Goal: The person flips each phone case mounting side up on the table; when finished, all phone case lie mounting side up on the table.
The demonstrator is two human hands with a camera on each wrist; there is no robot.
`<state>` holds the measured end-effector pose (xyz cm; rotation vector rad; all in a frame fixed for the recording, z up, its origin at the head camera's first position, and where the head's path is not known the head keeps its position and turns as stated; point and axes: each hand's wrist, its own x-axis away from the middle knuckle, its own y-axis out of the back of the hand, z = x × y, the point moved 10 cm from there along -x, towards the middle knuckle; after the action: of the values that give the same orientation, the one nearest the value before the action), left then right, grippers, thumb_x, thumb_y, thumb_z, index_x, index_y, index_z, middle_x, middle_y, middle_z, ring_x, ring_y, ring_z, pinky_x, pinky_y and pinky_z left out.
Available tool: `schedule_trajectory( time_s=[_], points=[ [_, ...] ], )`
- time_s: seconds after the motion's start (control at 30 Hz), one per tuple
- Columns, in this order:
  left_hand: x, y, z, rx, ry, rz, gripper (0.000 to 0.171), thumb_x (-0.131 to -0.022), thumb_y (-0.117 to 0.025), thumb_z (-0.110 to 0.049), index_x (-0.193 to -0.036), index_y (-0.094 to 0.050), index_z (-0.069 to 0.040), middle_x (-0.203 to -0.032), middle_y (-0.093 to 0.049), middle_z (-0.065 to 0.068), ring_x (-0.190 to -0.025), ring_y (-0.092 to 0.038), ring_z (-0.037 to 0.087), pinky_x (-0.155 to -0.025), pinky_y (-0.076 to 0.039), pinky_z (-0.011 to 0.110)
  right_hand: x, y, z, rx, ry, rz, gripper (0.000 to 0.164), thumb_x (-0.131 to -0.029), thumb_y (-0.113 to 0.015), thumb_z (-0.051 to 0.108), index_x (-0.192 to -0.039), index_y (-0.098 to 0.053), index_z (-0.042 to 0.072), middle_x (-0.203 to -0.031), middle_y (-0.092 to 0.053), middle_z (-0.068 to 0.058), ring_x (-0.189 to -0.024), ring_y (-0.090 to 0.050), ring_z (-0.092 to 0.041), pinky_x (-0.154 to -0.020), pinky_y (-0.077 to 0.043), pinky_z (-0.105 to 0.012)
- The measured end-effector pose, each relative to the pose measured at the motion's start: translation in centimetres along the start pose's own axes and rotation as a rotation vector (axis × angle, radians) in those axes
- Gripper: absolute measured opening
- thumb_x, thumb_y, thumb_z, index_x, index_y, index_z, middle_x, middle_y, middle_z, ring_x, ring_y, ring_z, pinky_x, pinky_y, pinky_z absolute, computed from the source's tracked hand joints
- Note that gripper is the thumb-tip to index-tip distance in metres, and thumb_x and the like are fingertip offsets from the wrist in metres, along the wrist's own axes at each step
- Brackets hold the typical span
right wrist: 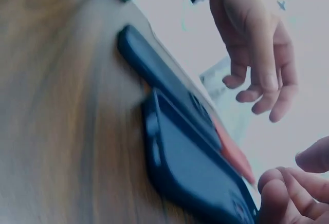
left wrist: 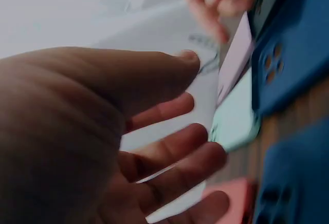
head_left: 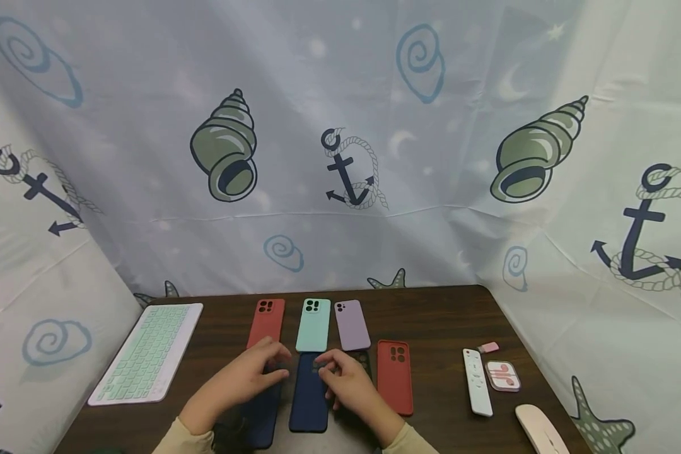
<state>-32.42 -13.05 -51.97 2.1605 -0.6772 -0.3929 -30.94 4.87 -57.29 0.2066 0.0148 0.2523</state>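
Note:
A navy blue phone case (head_left: 309,403) lies hollow side up between the two hands, its raised rim showing in the right wrist view. My left hand (head_left: 255,372) hovers over a second navy phone case (head_left: 263,419), fingers spread and loosely bent around nothing. My right hand (head_left: 349,383) is by the upper right edge of the middle case, its fingers loosely curled with nothing in them. Partly hidden behind that hand is a dark phone case (head_left: 362,359). Beyond the hands lie a red phone case (head_left: 267,321), a mint one (head_left: 313,328) and a purple one (head_left: 352,325).
Another red phone case (head_left: 395,384) lies right of the right hand. A white keyboard (head_left: 147,353) is at the table's left. On the right are a white remote (head_left: 477,383), a pink USB stick (head_left: 488,347), boxed earphones (head_left: 503,376) and a mouse (head_left: 541,429). Patterned cloth (head_left: 295,176) hangs behind.

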Motion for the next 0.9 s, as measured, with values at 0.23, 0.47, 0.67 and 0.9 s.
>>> schedule_trajectory(
  time_s=[0.23,0.47,0.67,0.9],
  points=[
    [2.0,3.4,4.7,-0.009,0.165,0.003,0.031,-0.094,-0.072,-0.035,-0.119,-0.063,-0.017,-0.115,-0.061,0.006,-0.099,-0.062,0.017,-0.080,-0.053,0.036,-0.2,-3.9,0.8,-0.050,-0.034,0.117,0.029,-0.098,-0.065,0.020,-0.126,-0.066,0.011,-0.094,-0.070,-0.008,-0.055,-0.059,-0.014,-0.039,-0.049,-0.034],
    [3.3,2.8,8.9,0.125,0.317,0.071,0.047,-0.092,-0.075,-0.030,-0.128,-0.059,-0.004,-0.101,-0.069,0.009,-0.078,-0.069,0.022,-0.066,-0.054,0.038,-0.5,-6.5,0.9,-0.045,-0.117,0.174,0.034,-0.098,-0.067,0.019,-0.130,-0.064,0.010,-0.094,-0.070,-0.006,-0.058,-0.063,-0.019,-0.041,-0.050,-0.036],
    [4.4,1.5,10.6,0.279,0.425,0.133,0.054,-0.092,-0.075,-0.028,-0.135,-0.054,-0.002,-0.094,-0.066,0.014,-0.064,-0.069,0.029,-0.058,-0.057,0.041,-0.6,-7.7,0.5,0.002,-0.135,0.182,0.039,-0.097,-0.068,0.020,-0.133,-0.062,0.007,-0.092,-0.070,-0.004,-0.056,-0.063,-0.018,-0.040,-0.051,-0.037],
    [3.8,0.0,10.5,0.364,0.396,0.180,0.060,-0.092,-0.076,-0.028,-0.138,-0.050,-0.001,-0.090,-0.065,0.015,-0.063,-0.070,0.030,-0.058,-0.058,0.043,-0.7,-7.8,-0.6,0.052,-0.120,0.144,0.040,-0.097,-0.067,0.023,-0.135,-0.063,0.009,-0.087,-0.068,0.003,-0.056,-0.063,-0.017,-0.041,-0.050,-0.035]
  ],
)
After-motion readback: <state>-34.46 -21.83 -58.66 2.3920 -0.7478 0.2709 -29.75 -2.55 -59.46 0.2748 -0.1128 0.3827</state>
